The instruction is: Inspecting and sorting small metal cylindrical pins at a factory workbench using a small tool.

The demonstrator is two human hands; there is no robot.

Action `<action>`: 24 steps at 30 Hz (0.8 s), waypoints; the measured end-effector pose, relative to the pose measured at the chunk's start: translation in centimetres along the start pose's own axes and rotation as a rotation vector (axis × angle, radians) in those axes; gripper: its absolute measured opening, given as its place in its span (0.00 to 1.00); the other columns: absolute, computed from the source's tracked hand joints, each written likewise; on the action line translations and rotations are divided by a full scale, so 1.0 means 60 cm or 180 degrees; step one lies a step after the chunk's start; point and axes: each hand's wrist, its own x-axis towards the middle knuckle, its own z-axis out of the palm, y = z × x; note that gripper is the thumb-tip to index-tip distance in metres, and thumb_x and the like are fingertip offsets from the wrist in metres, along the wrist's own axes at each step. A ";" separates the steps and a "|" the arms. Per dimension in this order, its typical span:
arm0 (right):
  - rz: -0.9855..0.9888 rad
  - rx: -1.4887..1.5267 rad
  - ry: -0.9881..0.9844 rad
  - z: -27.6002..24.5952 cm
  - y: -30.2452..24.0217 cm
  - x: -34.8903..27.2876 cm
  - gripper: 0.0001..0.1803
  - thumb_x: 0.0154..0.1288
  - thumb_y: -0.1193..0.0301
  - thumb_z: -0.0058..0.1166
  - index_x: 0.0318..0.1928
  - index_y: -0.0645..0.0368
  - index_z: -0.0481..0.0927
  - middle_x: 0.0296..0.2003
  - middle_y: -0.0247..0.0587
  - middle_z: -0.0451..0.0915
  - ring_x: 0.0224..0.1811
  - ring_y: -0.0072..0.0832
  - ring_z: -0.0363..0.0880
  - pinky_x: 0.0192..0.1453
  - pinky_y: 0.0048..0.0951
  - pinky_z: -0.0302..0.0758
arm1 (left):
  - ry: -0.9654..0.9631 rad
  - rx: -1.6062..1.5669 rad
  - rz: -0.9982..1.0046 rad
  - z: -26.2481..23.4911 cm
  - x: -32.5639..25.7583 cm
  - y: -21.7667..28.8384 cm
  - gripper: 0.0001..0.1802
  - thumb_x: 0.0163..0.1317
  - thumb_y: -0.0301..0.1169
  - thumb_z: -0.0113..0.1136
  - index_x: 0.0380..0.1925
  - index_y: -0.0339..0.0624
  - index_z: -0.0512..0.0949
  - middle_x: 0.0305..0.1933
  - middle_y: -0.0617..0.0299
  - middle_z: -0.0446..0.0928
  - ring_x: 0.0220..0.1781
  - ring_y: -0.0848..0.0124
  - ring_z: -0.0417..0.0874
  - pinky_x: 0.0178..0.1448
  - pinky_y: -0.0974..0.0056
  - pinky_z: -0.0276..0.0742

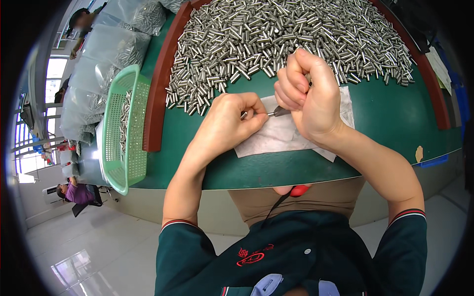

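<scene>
My left hand [228, 121] is closed, with thumb and fingertips pinched on a small metal pin [243, 114] that shows only in part. My right hand [311, 93] makes a fist around a slim metal tool [280, 111]; its thin tip reaches the fingertips of my left hand, and its handle is hidden in the fist. Beneath both hands lies a creased whitish cloth [276, 135] on the green tabletop [222, 172]. Just beyond them spreads a large heap of short silvery metal pins [291, 34].
Brown-red wooden rails [160, 93] border the heap left and right. Outside the left rail stands a green perforated basket [112, 163] holding some pins. Clear plastic bags [101, 59] of metal parts line the far left. Beyond, a person in purple [81, 194] sits.
</scene>
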 end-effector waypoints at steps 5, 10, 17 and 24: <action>-0.0027 -0.0019 0.0013 -0.001 -0.001 -0.003 0.20 0.61 0.65 0.33 0.12 0.54 0.54 0.09 0.26 0.53 0.10 0.14 0.47 0.14 0.20 0.44 | -0.0002 0.0001 0.0019 0.002 0.001 0.002 0.03 0.48 0.24 0.58 0.21 0.35 0.74 0.10 0.72 0.61 0.15 0.84 0.59 0.19 0.74 0.57; -0.0028 -0.0257 0.0028 0.012 0.003 -0.008 0.22 0.64 0.62 0.30 0.12 0.51 0.53 0.07 0.26 0.51 0.10 0.16 0.42 0.15 0.21 0.43 | 0.0003 0.0065 -0.0003 -0.001 -0.002 0.006 0.04 0.48 0.24 0.57 0.19 0.34 0.74 0.11 0.71 0.63 0.15 0.84 0.59 0.19 0.74 0.57; -0.0369 -0.0500 -0.0185 0.012 0.006 -0.017 0.19 0.59 0.70 0.35 0.12 0.57 0.56 0.10 0.28 0.56 0.13 0.15 0.50 0.17 0.20 0.49 | 0.0213 -0.0008 0.0152 0.008 0.004 0.010 0.03 0.43 0.23 0.55 0.18 0.33 0.73 0.09 0.58 0.64 0.11 0.73 0.65 0.19 0.67 0.62; -0.0285 -0.0608 -0.0010 0.014 0.010 -0.007 0.22 0.65 0.63 0.30 0.13 0.53 0.54 0.08 0.27 0.51 0.10 0.15 0.42 0.14 0.21 0.42 | 0.0119 -0.0171 0.0013 0.001 -0.002 0.005 0.04 0.44 0.24 0.54 0.18 0.33 0.74 0.11 0.61 0.67 0.14 0.76 0.67 0.21 0.69 0.63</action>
